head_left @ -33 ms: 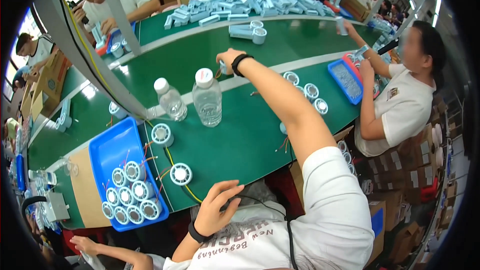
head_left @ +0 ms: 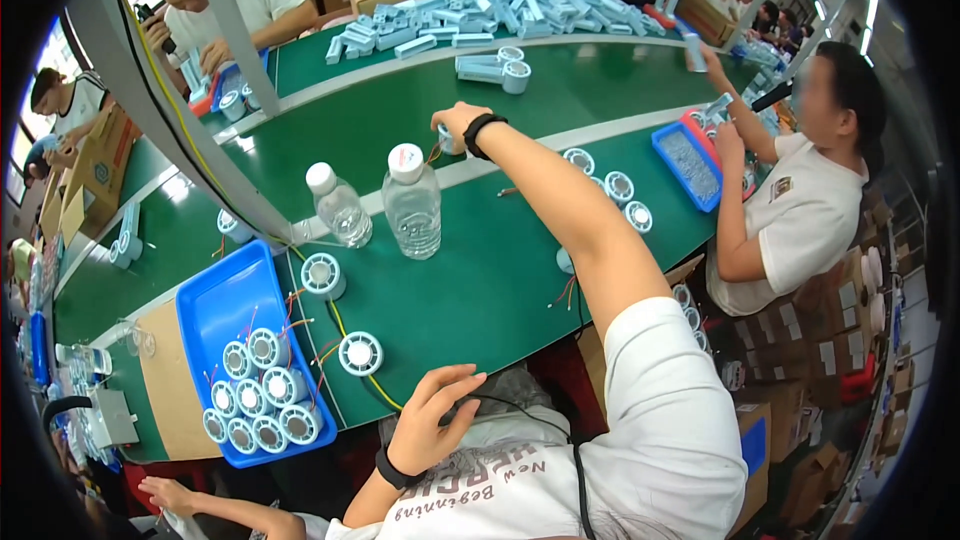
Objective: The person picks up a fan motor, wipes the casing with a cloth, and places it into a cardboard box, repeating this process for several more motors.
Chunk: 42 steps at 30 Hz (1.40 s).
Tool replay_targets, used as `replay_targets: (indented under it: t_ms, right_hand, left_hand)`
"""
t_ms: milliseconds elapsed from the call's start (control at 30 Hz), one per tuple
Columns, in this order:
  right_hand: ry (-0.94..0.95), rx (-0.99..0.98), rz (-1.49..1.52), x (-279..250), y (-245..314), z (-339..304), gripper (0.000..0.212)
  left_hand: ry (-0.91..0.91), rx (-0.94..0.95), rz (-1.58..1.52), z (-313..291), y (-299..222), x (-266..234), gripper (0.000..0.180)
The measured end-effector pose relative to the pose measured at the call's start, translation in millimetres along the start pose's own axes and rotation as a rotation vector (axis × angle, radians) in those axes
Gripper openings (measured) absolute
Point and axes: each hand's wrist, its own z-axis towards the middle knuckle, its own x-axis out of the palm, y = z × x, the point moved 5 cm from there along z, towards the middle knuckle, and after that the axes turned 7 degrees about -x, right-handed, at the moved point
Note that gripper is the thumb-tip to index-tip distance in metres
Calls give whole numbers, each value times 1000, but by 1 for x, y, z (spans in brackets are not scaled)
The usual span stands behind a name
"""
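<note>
My right hand (head_left: pixel 462 128) reaches far across the green bench, closed around a light-blue round fan unit (head_left: pixel 446 141) with thin wires trailing from it. Most of that unit is hidden behind the fingers. Close to my body, my left hand (head_left: pixel 433 422) hovers with its fingers apart and nothing in them. Just beyond it, on the bench, stands a similar round fan unit (head_left: pixel 360 353) with a slotted face and coloured wires. Another fan unit (head_left: pixel 322 275) sits farther off, beside the tray.
A blue tray (head_left: pixel 215 285) holds several fan units. Two clear bottles (head_left: pixel 412 210) stand mid-bench, near a metal post (head_left: pixel 190 130). Light-blue housings (head_left: pixel 510 0) are heaped at the back. Right of my arm are more fan units (head_left: pixel 619 186) and a co-worker (head_left: pixel 790 180) holding a light-blue piece.
My hands keep almost the same places, and the view has shifted slightly. The co-worker at the right has moved the light-blue piece a little to the right.
</note>
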Motion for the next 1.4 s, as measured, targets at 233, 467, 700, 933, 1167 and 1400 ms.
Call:
replay_targets:
  t_ms: [233, 467, 700, 933, 1167, 1400]
  right_hand:
    - [-200, -174, 258, -92, 3, -142, 56]
    - [-186, -195, 756, -104, 56, -302, 64]
    - [3, -177, 930, -73, 93, -363, 65]
    - [146, -106, 1257, -46, 71, -377, 78]
    - [-230, -612, 862, -64, 89, -373, 75]
    - [-227, -748, 805, -60, 100, -367, 81]
  left_hand:
    - [35, 50, -9, 4, -4, 9, 41]
    - [-282, 199, 199, 28, -18, 21, 67]
    - [-185, 318, 108, 41, -19, 47, 82]
    - [-55, 70, -297, 30, -4, 41, 80]
    - [105, -338, -1039, 18, -4, 47, 77]
    - [280, -627, -1177, 11, -1, 47, 82]
